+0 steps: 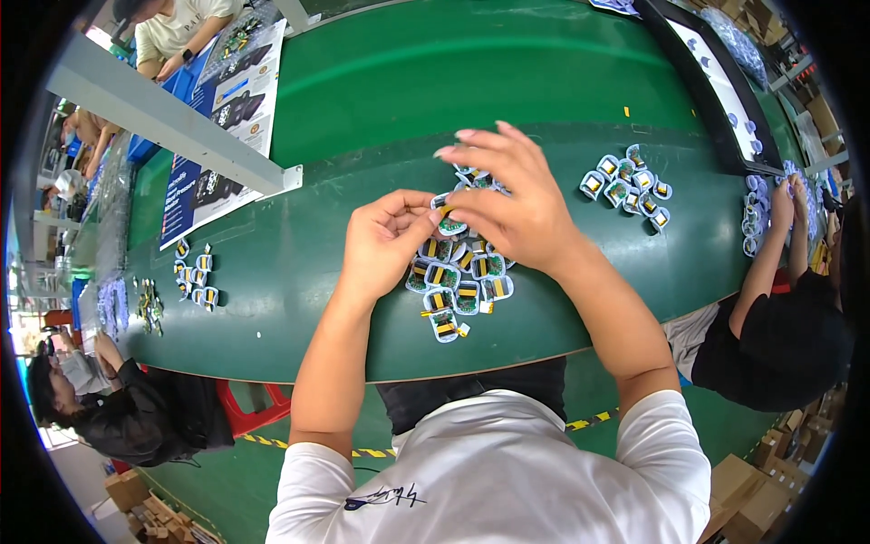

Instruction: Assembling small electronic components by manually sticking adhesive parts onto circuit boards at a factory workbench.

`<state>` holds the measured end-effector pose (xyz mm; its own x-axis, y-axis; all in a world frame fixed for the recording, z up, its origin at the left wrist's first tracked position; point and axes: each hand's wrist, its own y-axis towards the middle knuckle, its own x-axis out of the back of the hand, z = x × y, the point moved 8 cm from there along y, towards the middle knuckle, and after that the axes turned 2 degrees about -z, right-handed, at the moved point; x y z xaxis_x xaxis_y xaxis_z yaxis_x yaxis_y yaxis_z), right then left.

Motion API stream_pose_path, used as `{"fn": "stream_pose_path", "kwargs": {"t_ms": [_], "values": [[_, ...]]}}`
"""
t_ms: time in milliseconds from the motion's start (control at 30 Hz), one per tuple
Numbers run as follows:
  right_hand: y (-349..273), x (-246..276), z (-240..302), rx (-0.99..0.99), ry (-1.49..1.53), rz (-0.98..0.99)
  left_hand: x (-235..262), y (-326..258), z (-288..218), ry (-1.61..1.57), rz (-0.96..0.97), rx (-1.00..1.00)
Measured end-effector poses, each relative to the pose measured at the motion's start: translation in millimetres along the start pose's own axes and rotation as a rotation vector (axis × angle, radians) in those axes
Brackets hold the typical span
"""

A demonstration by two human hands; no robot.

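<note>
Left hand (385, 238) and right hand (507, 199) meet above green desk (362, 100), fingers of both pinching one small part (448, 220). Part pile (458, 281) lies just near of hands; second pile (627, 184) far right.

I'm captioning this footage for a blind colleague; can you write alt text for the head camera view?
Seen from above, a person's left hand and right hand pinch one small white-framed part over a pile of similar parts on a green table. Smaller piles lie either side, with other workers seated nearby.
</note>
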<state>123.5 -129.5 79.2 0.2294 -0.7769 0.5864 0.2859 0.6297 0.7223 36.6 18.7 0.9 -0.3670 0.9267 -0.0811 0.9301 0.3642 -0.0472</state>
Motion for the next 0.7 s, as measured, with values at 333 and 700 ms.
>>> {"fn": "stream_pose_path", "kwargs": {"t_ms": [333, 700], "values": [[14.7, -14.8, -0.3, 0.050, 0.144, 0.202, 5.8, 4.7, 2.6, 0.013, 0.047, 0.000], [12.9, -17.4, -170.9, -0.206, -0.654, 0.280, 26.1, 17.9, 6.2, -0.200, -0.077, 0.024]]}}
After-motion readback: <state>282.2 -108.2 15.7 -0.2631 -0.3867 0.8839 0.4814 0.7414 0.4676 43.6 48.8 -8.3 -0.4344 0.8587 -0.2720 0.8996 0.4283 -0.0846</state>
